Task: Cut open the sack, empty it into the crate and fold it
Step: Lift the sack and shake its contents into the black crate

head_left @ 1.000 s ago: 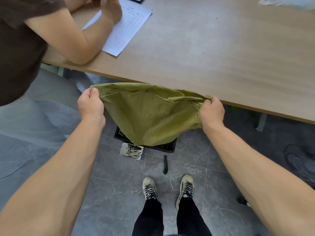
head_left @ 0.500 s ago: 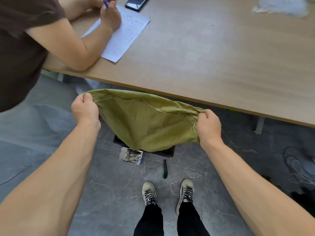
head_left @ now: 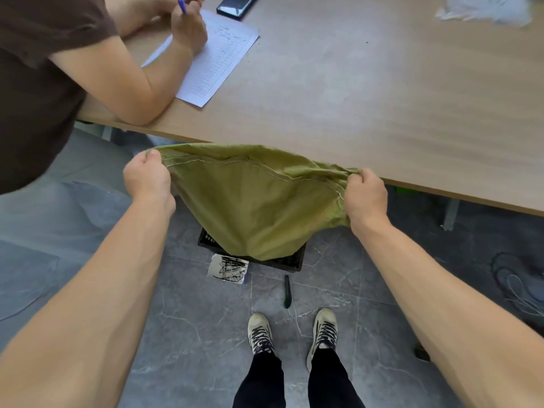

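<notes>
with both fists (head_left: 146,179) clenching sack (head_left: 253,207) corners

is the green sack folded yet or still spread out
Spread out, not folded. The left hand and right hand hold the green sack by two corners, and it hangs limp above the black crate.

— What sits on the wooden table (head_left: 368,92)?
— A gridded paper sheet (head_left: 217,60), with a second person's arm (head_left: 123,83) leaning across it and a blue pen (head_left: 182,2) in that person's hand. A dark phone (head_left: 237,5) lies just beyond the sheet.
— And on the floor?
— Grey marbled tiles (head_left: 191,334), a scribbled-on paper scrap (head_left: 228,267), and a slim dark tool (head_left: 287,291) near two pale sneakers (head_left: 260,334).
</notes>
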